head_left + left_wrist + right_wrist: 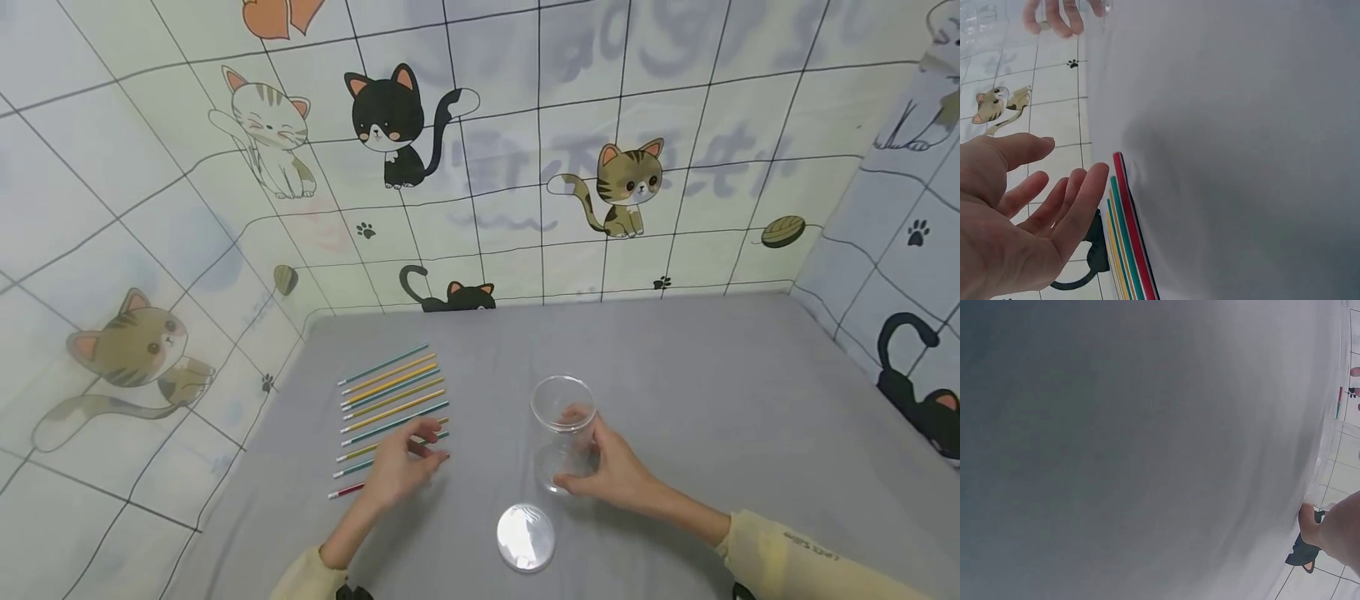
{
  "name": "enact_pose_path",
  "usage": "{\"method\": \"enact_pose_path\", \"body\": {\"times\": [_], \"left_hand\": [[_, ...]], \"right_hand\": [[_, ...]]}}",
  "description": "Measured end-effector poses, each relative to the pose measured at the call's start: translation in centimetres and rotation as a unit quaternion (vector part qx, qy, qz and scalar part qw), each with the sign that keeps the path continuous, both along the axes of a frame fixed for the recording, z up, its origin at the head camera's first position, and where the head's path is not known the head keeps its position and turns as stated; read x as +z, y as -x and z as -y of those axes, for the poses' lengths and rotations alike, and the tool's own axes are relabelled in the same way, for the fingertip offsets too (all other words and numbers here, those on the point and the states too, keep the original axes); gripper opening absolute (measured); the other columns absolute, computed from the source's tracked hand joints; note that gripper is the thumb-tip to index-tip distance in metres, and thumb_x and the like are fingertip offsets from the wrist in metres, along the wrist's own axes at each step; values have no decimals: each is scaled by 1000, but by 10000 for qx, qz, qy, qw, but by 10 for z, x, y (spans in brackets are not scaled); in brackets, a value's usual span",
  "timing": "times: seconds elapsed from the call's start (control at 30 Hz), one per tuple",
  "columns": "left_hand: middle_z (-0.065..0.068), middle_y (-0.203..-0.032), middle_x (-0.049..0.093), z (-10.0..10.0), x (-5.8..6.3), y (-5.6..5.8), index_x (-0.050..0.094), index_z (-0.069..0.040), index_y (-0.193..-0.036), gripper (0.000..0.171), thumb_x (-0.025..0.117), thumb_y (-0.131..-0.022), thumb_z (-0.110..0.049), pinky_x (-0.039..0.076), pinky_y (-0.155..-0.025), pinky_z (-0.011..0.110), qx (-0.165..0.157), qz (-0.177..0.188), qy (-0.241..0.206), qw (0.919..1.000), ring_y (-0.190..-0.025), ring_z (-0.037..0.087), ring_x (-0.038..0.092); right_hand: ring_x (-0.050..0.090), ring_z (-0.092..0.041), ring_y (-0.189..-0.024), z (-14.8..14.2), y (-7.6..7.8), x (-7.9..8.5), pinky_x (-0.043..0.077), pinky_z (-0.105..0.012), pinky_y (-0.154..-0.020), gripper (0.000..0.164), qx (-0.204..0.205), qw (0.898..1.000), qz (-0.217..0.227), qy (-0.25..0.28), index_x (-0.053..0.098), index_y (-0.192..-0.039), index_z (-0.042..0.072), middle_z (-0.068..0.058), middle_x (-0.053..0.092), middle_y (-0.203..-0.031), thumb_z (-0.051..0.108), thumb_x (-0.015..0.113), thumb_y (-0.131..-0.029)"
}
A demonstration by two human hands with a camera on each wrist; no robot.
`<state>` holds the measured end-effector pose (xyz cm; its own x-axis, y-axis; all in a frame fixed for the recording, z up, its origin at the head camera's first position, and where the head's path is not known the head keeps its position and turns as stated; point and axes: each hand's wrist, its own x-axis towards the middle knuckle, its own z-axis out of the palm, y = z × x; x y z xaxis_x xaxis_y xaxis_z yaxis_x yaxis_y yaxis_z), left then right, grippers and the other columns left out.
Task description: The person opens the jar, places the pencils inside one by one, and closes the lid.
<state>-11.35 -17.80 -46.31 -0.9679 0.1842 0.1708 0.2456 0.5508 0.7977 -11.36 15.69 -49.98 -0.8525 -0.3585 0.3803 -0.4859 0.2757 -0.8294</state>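
Observation:
My right hand [618, 471] grips a clear, open-topped jar [551, 446] low on its side, thumb in front and fingers behind. The jar stands upright on the grey cloth. In front of it lies a round, clear lid [526, 538]. Over the near end of a row of pencils hangs my left hand [401, 467], fingers loosely bent and thumb apart, holding nothing. It partly hides a red pencil [345, 491] and its neighbours. The left wrist view shows that red pencil [1132, 225] beside the relaxed fingers. Part of my right hand [1338, 531] shows at the right wrist view's edge.
Several yellow and teal pencils [393, 406] lie roughly parallel on the left, their white eraser ends toward the left. A grey cloth [712, 392] covers the table. Cat-print sheets [510, 167] hang behind and along both sides.

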Motion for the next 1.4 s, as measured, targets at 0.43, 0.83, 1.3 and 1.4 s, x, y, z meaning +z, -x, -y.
{"method": "enact_pose_path", "body": {"times": [0.43,0.83,1.3,1.4], "left_hand": [[12,-94,66,8,-8,7,68,-4,-106,33,82,-77,3,52,-61,29,193,-246,756,9966,-76,21,65],[8,-88,65,7,-13,9,68,-7,-103,35,85,-73,0,51,-66,35,211,-491,1310,9899,-79,26,64],[4,-83,63,4,-18,10,68,-6,-102,36,87,-71,-1,48,-64,31,127,-759,1533,9852,-74,21,60],[4,-83,63,4,-19,10,68,-6,-103,38,87,-70,0,48,-62,30,103,-767,1552,9849,-73,21,60]], "right_hand": [[57,-18,-115,1,0,0,48,-54,-90,80,12,10000,-85,18,45,-133,0,-2,58,-128,10,90,-68],[57,-16,-115,1,0,-3,49,-52,-89,81,-17,9999,-127,45,45,-133,-2,-2,59,-127,10,90,-67],[56,-17,-115,1,0,-3,48,-53,-89,81,40,10000,-61,47,45,-134,1,0,57,-129,10,90,-67],[56,-17,-115,1,1,-3,48,-53,-90,81,37,10000,-59,49,45,-134,0,-1,57,-129,11,90,-68]]}}
